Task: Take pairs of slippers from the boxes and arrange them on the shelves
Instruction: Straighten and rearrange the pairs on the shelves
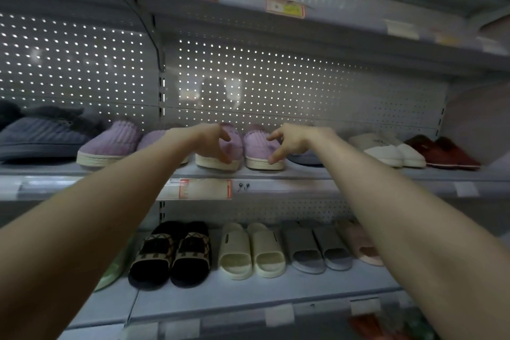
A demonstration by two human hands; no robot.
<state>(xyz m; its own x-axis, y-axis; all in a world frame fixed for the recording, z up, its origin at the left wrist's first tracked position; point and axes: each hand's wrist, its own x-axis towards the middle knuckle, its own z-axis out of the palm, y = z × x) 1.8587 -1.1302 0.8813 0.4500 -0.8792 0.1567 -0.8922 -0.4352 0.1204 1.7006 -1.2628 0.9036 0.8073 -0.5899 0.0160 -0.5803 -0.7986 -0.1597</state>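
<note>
A pair of purple plush slippers stands toe-forward on the middle shelf (303, 172). My left hand (209, 143) curls thumb and fingers round the toe of the left purple slipper (234, 143). My right hand (289, 141) pinches the right side of the right purple slipper (256, 146) between thumb and forefinger. Both slippers' soles rest on the shelf, side by side and nearly touching. No box is in view.
Another purple pair (110, 143) and grey-blue slippers (41, 132) sit to the left; a grey slipper (306, 159), a white pair (386, 149) and a red pair (447, 152) to the right. The lower shelf holds black patterned (171, 254), cream (251, 251), grey (317, 251) and pink (361, 246) slides.
</note>
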